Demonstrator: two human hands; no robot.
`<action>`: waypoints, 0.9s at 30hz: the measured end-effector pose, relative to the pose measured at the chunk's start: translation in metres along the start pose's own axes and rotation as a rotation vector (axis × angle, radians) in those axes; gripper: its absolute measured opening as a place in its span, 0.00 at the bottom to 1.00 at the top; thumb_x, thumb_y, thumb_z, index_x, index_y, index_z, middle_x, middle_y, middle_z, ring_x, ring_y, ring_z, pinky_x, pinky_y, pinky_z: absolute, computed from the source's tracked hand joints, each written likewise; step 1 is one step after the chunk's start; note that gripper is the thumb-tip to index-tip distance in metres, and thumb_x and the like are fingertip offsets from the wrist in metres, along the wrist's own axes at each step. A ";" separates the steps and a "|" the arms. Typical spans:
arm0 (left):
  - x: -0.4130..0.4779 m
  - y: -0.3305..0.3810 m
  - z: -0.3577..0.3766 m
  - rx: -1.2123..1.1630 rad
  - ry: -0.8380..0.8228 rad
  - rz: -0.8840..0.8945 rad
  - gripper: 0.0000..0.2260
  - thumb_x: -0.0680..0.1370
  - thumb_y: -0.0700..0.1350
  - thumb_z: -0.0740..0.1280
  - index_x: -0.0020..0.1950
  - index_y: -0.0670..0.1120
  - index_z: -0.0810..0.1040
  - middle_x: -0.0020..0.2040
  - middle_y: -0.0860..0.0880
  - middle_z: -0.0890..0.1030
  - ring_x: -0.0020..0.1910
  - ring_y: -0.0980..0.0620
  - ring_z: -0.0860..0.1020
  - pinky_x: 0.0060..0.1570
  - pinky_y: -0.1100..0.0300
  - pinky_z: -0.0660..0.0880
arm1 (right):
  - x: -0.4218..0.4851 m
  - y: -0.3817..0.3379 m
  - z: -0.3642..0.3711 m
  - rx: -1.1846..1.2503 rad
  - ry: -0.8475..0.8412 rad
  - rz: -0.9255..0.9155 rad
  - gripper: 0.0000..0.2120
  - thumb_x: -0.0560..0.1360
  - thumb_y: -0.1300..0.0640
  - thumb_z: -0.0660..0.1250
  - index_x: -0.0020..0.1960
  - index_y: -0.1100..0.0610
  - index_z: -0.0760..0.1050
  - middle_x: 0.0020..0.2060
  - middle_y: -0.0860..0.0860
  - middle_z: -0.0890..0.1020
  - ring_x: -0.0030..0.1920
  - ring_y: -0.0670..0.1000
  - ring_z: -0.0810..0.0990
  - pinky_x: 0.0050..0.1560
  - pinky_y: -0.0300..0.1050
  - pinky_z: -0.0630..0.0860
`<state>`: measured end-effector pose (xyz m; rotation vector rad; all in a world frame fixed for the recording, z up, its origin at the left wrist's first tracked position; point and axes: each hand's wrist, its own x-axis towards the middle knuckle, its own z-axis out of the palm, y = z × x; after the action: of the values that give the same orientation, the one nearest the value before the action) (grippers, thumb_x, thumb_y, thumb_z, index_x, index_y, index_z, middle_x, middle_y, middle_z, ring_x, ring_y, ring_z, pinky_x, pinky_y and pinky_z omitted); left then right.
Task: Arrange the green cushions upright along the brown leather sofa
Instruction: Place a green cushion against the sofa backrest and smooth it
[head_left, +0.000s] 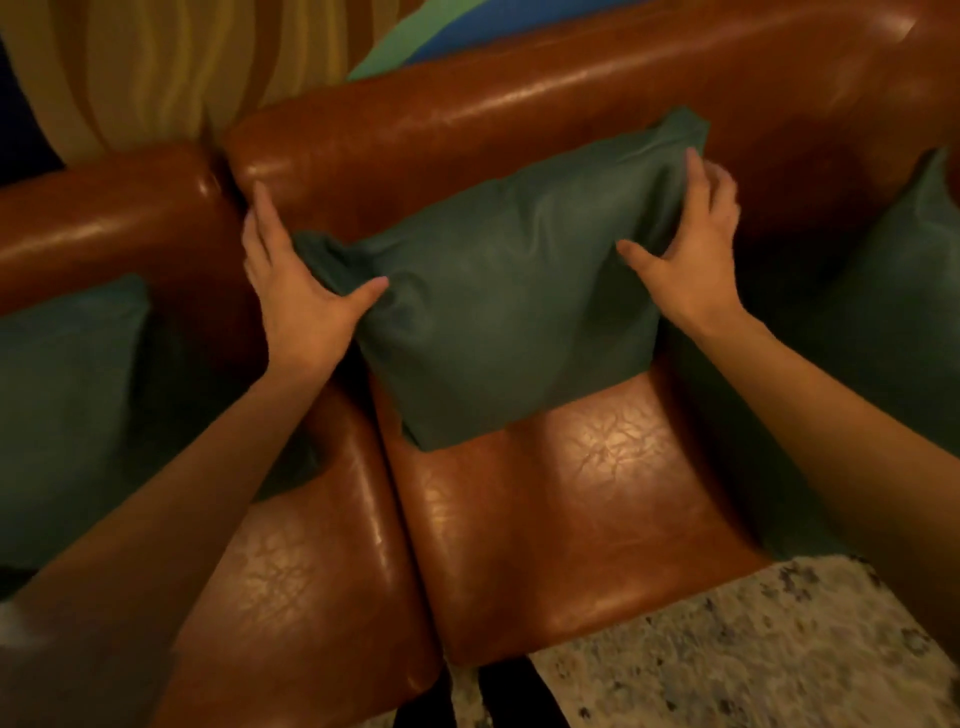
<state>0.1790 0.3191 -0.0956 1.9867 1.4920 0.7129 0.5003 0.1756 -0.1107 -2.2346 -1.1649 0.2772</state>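
Green cushion (509, 312) upright between left hand (296, 291) and right hand (691, 254).

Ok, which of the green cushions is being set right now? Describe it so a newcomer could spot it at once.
Start from the brown leather sofa and find the seat cushion right of the centre seam. The green cushion stands there, leaning on the backrest. Unlike the green cushions at the far left and far right, it is gripped by both hands, left hand and right hand, at its upper corners.

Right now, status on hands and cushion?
Left hand and right hand gripping middle cushion by its sides. It leans on sofa back. Nothing in the way.
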 end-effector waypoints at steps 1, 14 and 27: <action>0.003 0.012 -0.003 0.074 0.036 0.125 0.51 0.65 0.57 0.76 0.79 0.47 0.51 0.77 0.43 0.57 0.76 0.46 0.56 0.74 0.56 0.53 | 0.001 -0.013 -0.001 -0.067 0.017 -0.158 0.44 0.70 0.42 0.70 0.78 0.56 0.54 0.76 0.62 0.57 0.76 0.63 0.56 0.75 0.61 0.56; 0.065 0.052 0.039 0.671 -0.546 0.373 0.48 0.56 0.73 0.72 0.70 0.53 0.65 0.61 0.47 0.79 0.60 0.41 0.77 0.54 0.47 0.74 | 0.071 -0.090 0.042 -0.554 -0.501 -0.690 0.54 0.56 0.23 0.68 0.71 0.56 0.67 0.58 0.56 0.75 0.62 0.60 0.72 0.71 0.58 0.59; -0.040 0.007 0.038 0.505 -0.211 0.804 0.30 0.73 0.51 0.67 0.74 0.49 0.64 0.77 0.44 0.61 0.75 0.45 0.60 0.70 0.40 0.59 | -0.001 -0.045 0.039 -0.258 0.037 -0.359 0.41 0.73 0.38 0.67 0.78 0.55 0.58 0.78 0.63 0.54 0.77 0.65 0.52 0.76 0.65 0.49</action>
<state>0.2005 0.2744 -0.1206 2.9870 0.7513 0.4068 0.4525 0.2107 -0.1156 -2.1754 -1.6279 -0.0637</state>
